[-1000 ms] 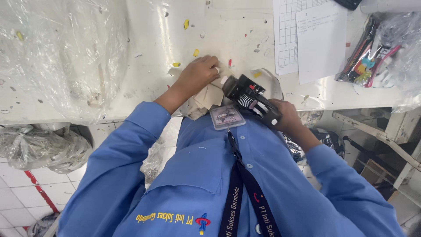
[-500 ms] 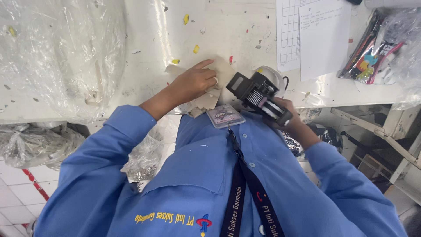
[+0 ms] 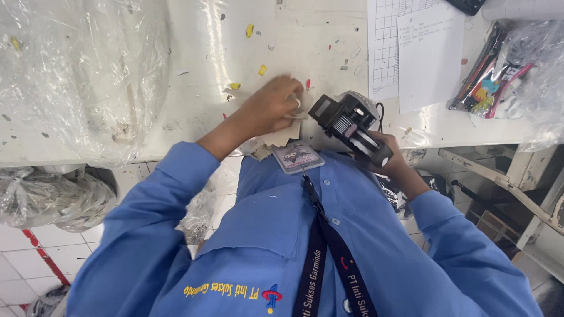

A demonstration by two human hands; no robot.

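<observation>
My left hand (image 3: 271,107) rests on a small stack of beige paper tags (image 3: 281,136) at the near edge of the white table (image 3: 194,88), its fingers pinching the top tag. A black hand-held label gun (image 3: 348,125) is gripped in my right hand (image 3: 389,157), its head pointing toward the tags and my left fingers. An ID badge (image 3: 298,157) on a dark lanyard (image 3: 323,246) hangs over my blue shirt just below the tags.
Crumpled clear plastic sheeting (image 3: 76,64) covers the table's left part. Paper sheets (image 3: 414,50) lie at the upper right, beside a clear bag of coloured items (image 3: 499,70). Small yellow and red scraps (image 3: 262,70) dot the table. A plastic bag (image 3: 47,196) sits below the table edge.
My left hand slid a little up and right across the tags. The label gun in my right hand rose and moved nearer the left fingers.
</observation>
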